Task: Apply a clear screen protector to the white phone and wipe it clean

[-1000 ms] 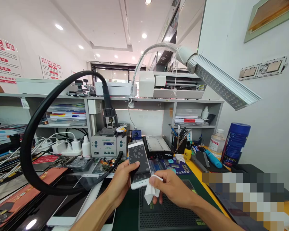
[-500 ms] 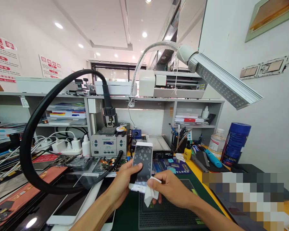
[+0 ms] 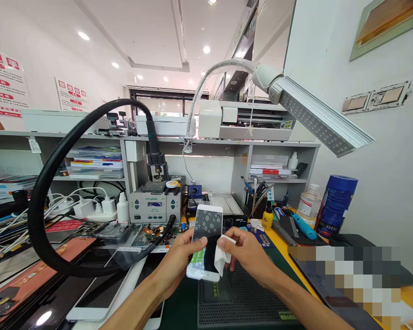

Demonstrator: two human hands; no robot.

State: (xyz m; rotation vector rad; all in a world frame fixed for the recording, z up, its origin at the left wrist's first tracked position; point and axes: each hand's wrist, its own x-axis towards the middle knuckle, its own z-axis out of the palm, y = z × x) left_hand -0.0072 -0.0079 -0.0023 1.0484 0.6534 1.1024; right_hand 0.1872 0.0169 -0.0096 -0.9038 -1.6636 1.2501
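A white-framed smartphone (image 3: 211, 245) is held upright and slightly tilted above the bench, its dark screen facing me with pale round blotches over the upper part. My left hand (image 3: 184, 254) is closed around its left side, thumb lying on the glass. A folded white tissue (image 3: 221, 257) is pinched in my right hand (image 3: 242, 252), against the phone's lower right edge. Green-and-white patches show at the lower left of the screen. Beneath both hands lies a dark textured work mat (image 3: 248, 298).
A grey hot-air station (image 3: 154, 206) with a thick black hose (image 3: 34, 201) looping left stands behind. White-framed devices (image 3: 99, 293) lie at left. To the right are a yellow bottle (image 3: 267, 217), a tool holder (image 3: 256, 201) and a blue canister (image 3: 337, 204). A lamp (image 3: 323, 114) hangs overhead.
The phone has shifted slightly right and turned, so its lower end now shows fully. My right hand and the tissue have moved up and to the right, along the phone's edge.
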